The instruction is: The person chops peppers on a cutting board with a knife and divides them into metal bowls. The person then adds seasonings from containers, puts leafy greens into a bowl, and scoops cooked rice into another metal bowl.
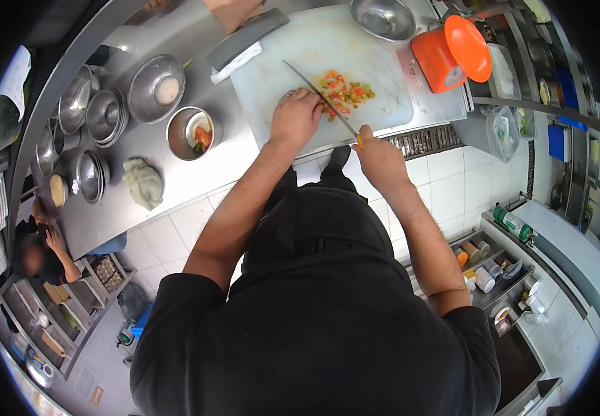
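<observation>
A knife (339, 118) with a yellow handle is gripped in my right hand (381, 161). Its long blade slants across the white cutting board (262, 90), tip pointing away and left. Close against the left side of the blade, my left hand (296, 116) rests on the board with fingers bunched together. Whatever lies under those fingertips is hidden. Small chopped red and green vegetable pieces (347, 92), which look like tomato and pepper, are spread just right of the blade.
Left of the board stands a metal pot (194, 133) with vegetable chunks; metal bowls (157, 89) and a cloth (143, 184) lie beyond. An orange scale (440, 57) and a steel bowl (384, 17) stand at the right and back. Another person (47, 243) is at far left.
</observation>
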